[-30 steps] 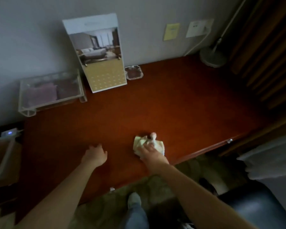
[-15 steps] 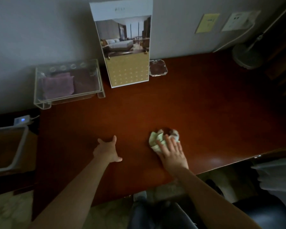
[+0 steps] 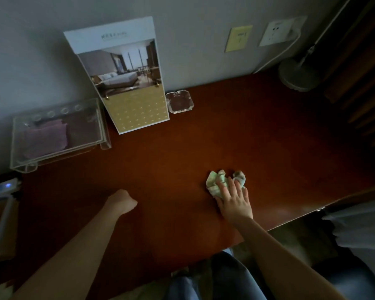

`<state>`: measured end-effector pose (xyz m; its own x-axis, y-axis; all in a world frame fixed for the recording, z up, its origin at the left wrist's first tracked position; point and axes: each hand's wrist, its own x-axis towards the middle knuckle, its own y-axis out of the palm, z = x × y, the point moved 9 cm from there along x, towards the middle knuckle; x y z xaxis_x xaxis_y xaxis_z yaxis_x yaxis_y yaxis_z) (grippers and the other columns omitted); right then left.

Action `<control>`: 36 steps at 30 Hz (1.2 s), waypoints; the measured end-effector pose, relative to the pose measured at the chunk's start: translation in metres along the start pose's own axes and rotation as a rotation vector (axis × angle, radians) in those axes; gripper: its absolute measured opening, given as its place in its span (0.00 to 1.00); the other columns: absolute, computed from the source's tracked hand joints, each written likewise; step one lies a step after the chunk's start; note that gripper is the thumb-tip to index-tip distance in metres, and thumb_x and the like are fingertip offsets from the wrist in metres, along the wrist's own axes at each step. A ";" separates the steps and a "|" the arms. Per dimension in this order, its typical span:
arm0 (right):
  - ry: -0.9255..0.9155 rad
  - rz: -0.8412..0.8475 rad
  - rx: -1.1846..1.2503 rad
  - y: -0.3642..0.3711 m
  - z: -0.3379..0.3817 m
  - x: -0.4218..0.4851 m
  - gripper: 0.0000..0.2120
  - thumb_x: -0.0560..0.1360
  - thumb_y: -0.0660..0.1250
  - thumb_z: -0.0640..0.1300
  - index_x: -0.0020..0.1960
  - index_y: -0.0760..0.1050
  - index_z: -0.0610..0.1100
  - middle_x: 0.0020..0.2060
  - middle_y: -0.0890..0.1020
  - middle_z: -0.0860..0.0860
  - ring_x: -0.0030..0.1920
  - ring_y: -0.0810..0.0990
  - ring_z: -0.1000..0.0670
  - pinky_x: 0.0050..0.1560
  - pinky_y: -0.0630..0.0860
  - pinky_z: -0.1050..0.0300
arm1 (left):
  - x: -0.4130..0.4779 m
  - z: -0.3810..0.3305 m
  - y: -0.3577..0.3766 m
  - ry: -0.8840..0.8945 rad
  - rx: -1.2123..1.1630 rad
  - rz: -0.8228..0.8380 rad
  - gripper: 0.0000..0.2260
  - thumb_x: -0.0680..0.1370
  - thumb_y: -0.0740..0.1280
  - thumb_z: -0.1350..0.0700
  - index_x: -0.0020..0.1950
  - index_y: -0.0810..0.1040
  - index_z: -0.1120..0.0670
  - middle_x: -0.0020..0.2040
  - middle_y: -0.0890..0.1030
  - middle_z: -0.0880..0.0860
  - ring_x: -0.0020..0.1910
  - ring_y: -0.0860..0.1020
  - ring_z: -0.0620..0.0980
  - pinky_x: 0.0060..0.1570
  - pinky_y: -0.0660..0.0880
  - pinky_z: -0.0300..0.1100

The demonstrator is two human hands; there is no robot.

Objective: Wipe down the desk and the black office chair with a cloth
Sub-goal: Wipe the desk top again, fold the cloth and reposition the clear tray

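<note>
A crumpled pale green cloth (image 3: 218, 180) lies on the reddish-brown desk (image 3: 247, 131), right of the middle. My right hand (image 3: 234, 200) presses flat on the cloth's near side with straight fingers. My left hand (image 3: 121, 201) rests on the desk further left, well apart from the cloth; it looks balled up, with its fingers tucked out of sight and nothing in it. A corner of the black office chair (image 3: 353, 280) shows at the bottom right, below the desk's edge.
Against the wall stand a clear acrylic tray (image 3: 54, 137) with folded purple cloths, an upright hotel brochure card (image 3: 128, 83) and a glass ashtray (image 3: 179, 101). A round lamp base (image 3: 299, 76) sits at the far right corner. White fabric (image 3: 359, 228) hangs at the right.
My right hand has flattened on the cloth and pushed it a little farther from the desk's front edge. My left hand's spread fingers have curled in.
</note>
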<state>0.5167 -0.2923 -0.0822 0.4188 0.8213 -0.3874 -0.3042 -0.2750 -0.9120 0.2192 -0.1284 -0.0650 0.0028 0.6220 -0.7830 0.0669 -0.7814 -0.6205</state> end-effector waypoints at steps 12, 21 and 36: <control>0.208 0.036 0.034 -0.075 -0.202 0.096 0.29 0.80 0.47 0.60 0.76 0.39 0.56 0.77 0.48 0.46 0.76 0.45 0.44 0.73 0.50 0.44 | -0.012 -0.229 0.014 0.233 0.050 -0.095 0.27 0.81 0.57 0.46 0.77 0.54 0.52 0.78 0.48 0.58 0.74 0.57 0.61 0.70 0.62 0.53; 0.296 -0.166 0.059 -0.109 -0.221 0.164 0.27 0.80 0.51 0.53 0.75 0.55 0.42 0.72 0.62 0.38 0.73 0.55 0.35 0.68 0.57 0.35 | 0.003 -0.250 0.020 0.104 0.052 0.054 0.29 0.80 0.58 0.47 0.78 0.52 0.53 0.78 0.43 0.59 0.76 0.52 0.59 0.71 0.58 0.51; -0.102 -0.138 -0.059 -0.145 -0.221 0.273 0.28 0.78 0.46 0.55 0.76 0.54 0.46 0.72 0.62 0.39 0.72 0.57 0.36 0.66 0.62 0.36 | 0.004 -0.247 0.017 0.080 0.008 -0.029 0.30 0.78 0.51 0.69 0.78 0.50 0.49 0.77 0.40 0.55 0.72 0.64 0.55 0.51 0.73 0.35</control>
<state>0.8644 -0.1382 -0.0856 0.3632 0.8989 -0.2449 -0.1980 -0.1824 -0.9631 0.4668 -0.1265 -0.0683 0.0804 0.6459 -0.7592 0.0601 -0.7634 -0.6431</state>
